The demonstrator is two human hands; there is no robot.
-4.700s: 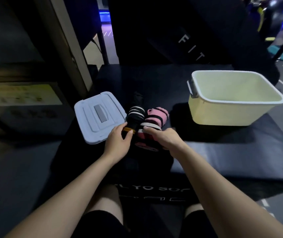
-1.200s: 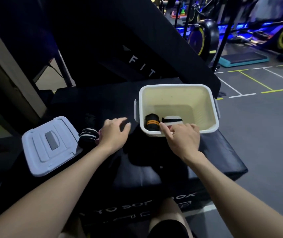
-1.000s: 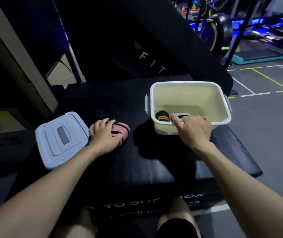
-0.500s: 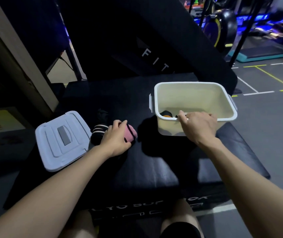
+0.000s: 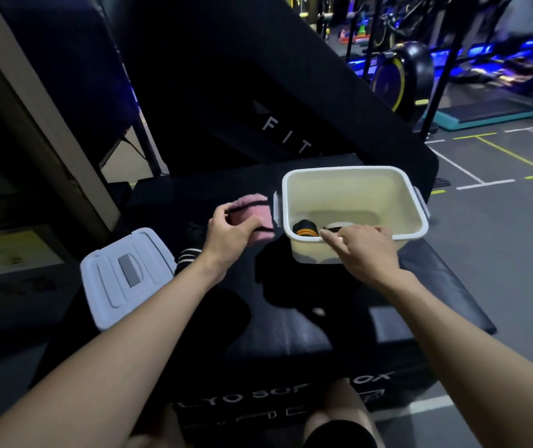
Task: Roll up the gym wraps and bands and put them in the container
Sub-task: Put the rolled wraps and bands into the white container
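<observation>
A cream plastic container (image 5: 415, 202) stands on the black soft box (image 5: 291, 337). Inside it lie a black roll with orange stripes (image 5: 305, 228) and a black-and-white roll (image 5: 337, 226). My left hand (image 5: 226, 237) grips a rolled pink wrap with black stripes (image 5: 255, 211), lifted just left of the container. My right hand (image 5: 367, 250) rests over the container's near rim, fingers loosely bent, index finger reaching toward the rolls. A black roll with white stripes (image 5: 189, 255) lies on the box below my left wrist.
The container's grey lid (image 5: 126, 276) lies flat at the left edge of the box. A black slanted pad marked FIT (image 5: 284, 130) rises behind. Gym machines and a teal step (image 5: 485, 113) stand on the floor at the right.
My left hand has lifted the pink wrap off the box and carried it right toward the container. My right hand stays at the near rim.
</observation>
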